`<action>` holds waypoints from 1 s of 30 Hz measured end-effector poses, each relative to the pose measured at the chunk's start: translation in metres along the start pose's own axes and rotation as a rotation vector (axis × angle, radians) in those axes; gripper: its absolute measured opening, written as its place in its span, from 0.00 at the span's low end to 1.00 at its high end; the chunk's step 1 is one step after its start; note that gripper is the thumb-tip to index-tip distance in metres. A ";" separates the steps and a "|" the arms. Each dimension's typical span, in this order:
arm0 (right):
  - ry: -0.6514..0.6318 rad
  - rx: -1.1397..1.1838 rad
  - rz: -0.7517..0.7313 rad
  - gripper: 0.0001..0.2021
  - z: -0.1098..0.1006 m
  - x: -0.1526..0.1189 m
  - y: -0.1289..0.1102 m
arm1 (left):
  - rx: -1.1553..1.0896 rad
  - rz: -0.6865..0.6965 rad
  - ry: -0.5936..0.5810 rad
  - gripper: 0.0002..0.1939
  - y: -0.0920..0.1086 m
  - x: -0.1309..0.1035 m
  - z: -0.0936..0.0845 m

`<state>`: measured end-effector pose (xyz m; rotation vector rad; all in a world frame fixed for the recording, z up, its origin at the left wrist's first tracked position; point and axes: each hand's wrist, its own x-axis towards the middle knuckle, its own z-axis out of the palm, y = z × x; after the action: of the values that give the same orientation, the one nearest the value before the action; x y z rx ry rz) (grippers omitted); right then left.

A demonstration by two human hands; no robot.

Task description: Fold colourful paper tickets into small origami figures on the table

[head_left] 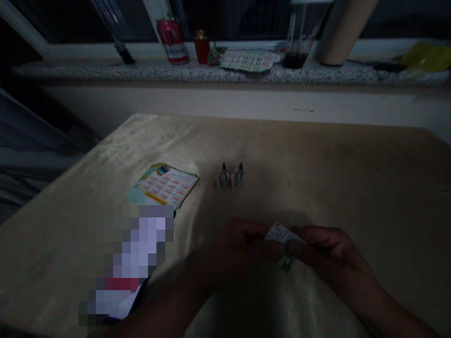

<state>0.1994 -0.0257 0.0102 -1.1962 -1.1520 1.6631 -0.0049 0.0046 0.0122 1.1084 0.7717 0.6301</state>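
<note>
Near the front of the table, my left hand and my right hand pinch a small printed calendar card between thumbs and fingers. The card looks folded, with a green part showing below my thumbs; my fingers hide much of it. Beyond my hands, two small folded paper pieces stand side by side on the table. To the left lies a loose stack of printed calendar cards, the top one showing red and white date grids.
A blurred-out, phone-shaped object lies by my left forearm on the table. On the speckled windowsill stand a red can, a small red bottle, a blister pack, a clear cup and a cardboard tube.
</note>
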 end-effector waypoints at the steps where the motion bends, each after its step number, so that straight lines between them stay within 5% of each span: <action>1: 0.004 0.007 0.004 0.10 -0.001 0.001 0.000 | 0.089 0.021 0.056 0.12 0.000 -0.001 0.002; 5: 0.015 0.031 -0.005 0.10 -0.004 0.003 0.001 | 0.522 0.316 0.329 0.29 0.000 -0.008 0.003; 8: 0.040 0.025 -0.028 0.07 -0.002 0.003 0.000 | 0.824 0.477 0.249 0.22 -0.001 -0.010 -0.002; 13: 0.092 -0.026 -0.060 0.04 0.004 0.001 -0.001 | 1.088 0.548 0.219 0.18 -0.003 -0.010 -0.005; 21: 0.310 -0.204 -0.158 0.01 0.016 0.004 -0.002 | 1.199 0.593 0.255 0.15 0.000 -0.009 0.004; 30: 0.372 -0.293 -0.328 0.07 0.020 0.009 -0.003 | 1.094 0.635 0.311 0.14 -0.002 -0.010 0.014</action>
<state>0.1782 -0.0209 0.0137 -1.3423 -1.2955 1.0015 0.0008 -0.0113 0.0161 2.3513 1.0745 0.9522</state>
